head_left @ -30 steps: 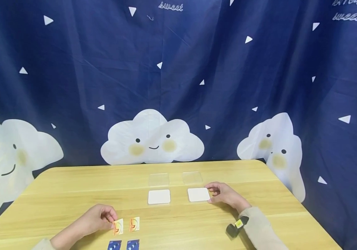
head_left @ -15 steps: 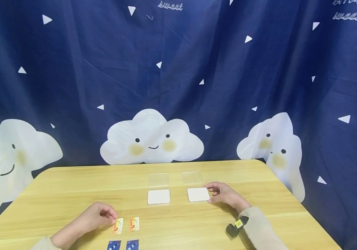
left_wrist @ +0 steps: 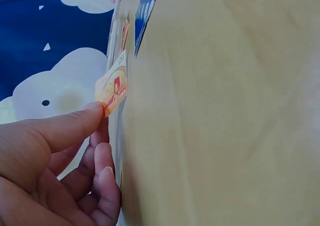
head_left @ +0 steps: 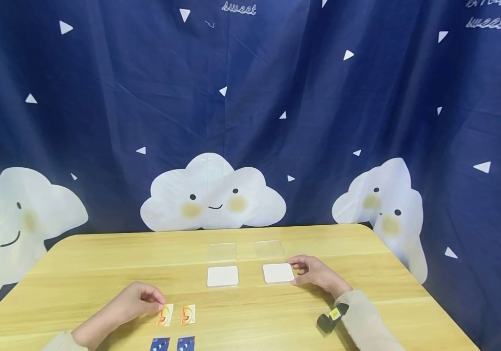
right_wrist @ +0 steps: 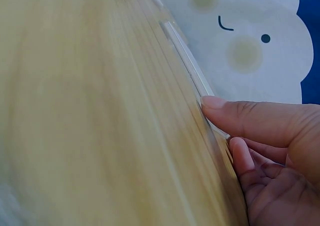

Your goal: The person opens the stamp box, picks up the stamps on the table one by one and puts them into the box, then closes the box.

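Observation:
My left hand (head_left: 134, 304) pinches one corner of an orange-and-white postage stamp (left_wrist: 115, 86) between thumb and finger. In the left wrist view the stamp stands tilted up from the wood. Another orange stamp (head_left: 187, 315) lies just to its right, and two dark blue stamps (head_left: 160, 344) lie nearer the front. Over on the right, my right hand (head_left: 316, 274) grips the right end of a white card in a flat clear holder (head_left: 279, 273), thumb at the near corner and a finger at the far one. Its other fingers are curled.
A matching white card in a clear holder (head_left: 222, 276) lies to the left. Behind these lie two clear plastic covers (head_left: 222, 252). The wooden table (head_left: 101, 263) meets a blue cloud-print curtain (head_left: 250, 122). A black strap device (head_left: 332, 318) sits on the right wrist.
The left hand has shifted slightly away from the front edge and lifted its stamp a little. The right hand and both white cards have stayed in place.

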Demonstrator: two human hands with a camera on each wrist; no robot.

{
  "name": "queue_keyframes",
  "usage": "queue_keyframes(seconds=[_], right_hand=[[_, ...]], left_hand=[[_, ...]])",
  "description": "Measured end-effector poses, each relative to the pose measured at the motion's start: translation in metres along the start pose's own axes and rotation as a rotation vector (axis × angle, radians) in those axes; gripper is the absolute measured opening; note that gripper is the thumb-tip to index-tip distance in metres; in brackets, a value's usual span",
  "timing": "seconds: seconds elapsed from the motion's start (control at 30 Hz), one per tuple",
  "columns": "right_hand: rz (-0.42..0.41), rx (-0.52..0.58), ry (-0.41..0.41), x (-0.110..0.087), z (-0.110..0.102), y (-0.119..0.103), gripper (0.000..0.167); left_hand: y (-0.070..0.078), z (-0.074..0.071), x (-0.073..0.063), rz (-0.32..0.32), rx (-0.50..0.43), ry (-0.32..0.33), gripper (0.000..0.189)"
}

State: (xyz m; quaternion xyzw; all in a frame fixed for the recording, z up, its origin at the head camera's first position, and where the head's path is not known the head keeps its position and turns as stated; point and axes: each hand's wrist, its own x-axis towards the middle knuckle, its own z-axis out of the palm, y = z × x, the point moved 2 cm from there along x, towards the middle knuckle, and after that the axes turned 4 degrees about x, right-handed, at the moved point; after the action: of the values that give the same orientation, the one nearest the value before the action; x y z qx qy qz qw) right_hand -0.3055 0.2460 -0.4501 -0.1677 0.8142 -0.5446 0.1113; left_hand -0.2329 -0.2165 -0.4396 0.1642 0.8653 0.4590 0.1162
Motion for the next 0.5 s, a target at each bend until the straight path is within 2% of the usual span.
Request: queue_keyframes(seconds=[0.37,0.5], right_hand=[[0.017,-0.004,0.006,-0.0003,0.0,-0.001,0.057],[0.018,0.0,0.007,0.0001,0.0,-0.0004,0.057]], left_hand=[[0.0066,-0.0013,0.0018,-0.015,-0.013,0.026,0.016],[0.0087,-0.0017,0.0039,0.012,-0.018,0.039,0.016]])
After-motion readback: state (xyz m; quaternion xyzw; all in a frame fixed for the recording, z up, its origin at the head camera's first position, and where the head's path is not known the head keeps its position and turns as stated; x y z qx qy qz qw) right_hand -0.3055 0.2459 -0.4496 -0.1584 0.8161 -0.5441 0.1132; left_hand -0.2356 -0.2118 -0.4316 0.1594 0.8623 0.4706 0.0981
